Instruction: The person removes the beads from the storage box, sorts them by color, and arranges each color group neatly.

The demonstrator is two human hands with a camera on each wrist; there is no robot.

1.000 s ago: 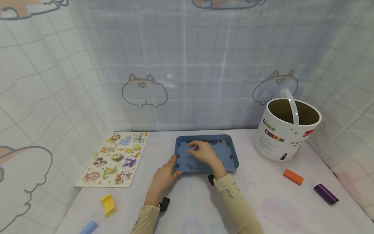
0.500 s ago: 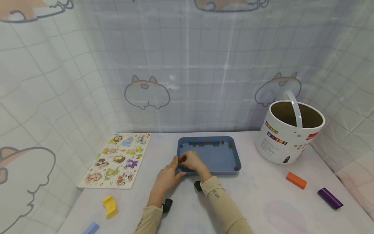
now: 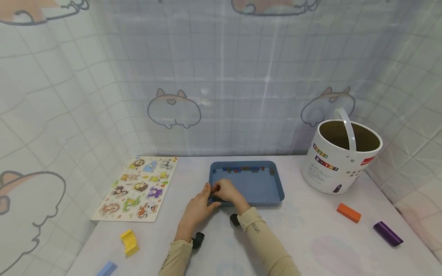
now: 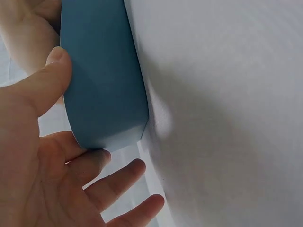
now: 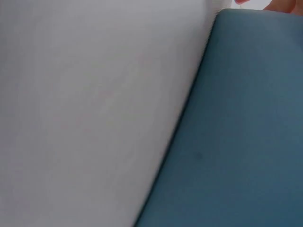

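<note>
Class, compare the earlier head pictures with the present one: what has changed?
The right hand moved left and nearer, from above the blue tray into its near left corner; whether it pinches anything is unclear. A lone bead by the tray's right wall is no longer visible there. The left hand stayed at that corner; the far-wall beads, white bucket and animal puzzle board stayed put.

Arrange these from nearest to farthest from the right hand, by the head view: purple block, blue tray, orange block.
1. Blue tray: the right hand is at its near-left corner.
2. Orange block: out to the tray's right.
3. Purple block: farther right, past the orange block.
</note>
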